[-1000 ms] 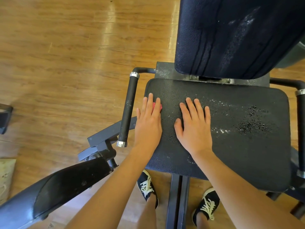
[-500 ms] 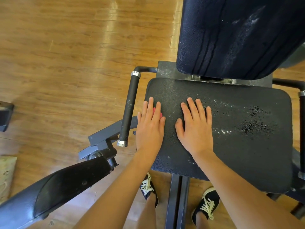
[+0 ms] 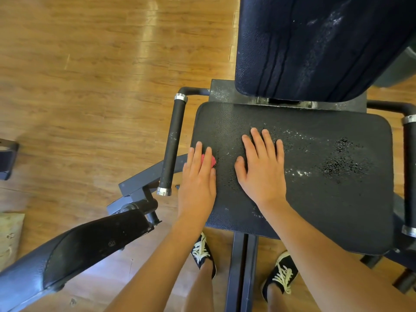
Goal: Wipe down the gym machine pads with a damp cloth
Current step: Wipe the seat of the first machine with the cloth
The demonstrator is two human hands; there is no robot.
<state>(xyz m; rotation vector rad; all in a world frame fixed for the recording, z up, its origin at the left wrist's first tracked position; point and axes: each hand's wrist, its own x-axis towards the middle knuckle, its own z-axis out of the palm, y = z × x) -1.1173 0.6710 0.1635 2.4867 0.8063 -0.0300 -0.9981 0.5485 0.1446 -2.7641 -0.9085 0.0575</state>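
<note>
1. Seat pad (image 3: 315,199): black and textured, it fills the middle of the view and is speckled with dark droplets and white flecks (image 3: 299,173) right of its centre.
2. The red cloth (image 3: 208,159) lies on the seat pad near its left edge, almost wholly covered by the left hand (image 3: 198,181). That hand presses it flat with straight fingers, nothing curled round it.
3. The right hand (image 3: 262,170) lies just right of the left, palm down on the seat pad with its fingers spread and straight, holding nothing.
4. Beyond the seat pad's far edge the dark blue back pad (image 3: 315,46) rises, streaked with drips and white marks.
5. A black handle bar (image 3: 172,145) runs just beside the seat pad's left edge, close to the left hand. A second handle (image 3: 409,176) lines the right edge.
6. Below and left of the seat pad a padded arm (image 3: 90,242) juts out over the wood floor (image 3: 90,86).
7. Under the seat pad's near edge stand two laced shoes (image 3: 202,251), one on each side of the frame post (image 3: 242,266).
8. Compared with a second ago, the left hand and cloth have slid back toward the seat pad's near edge, while the right hand stays where it was.
</note>
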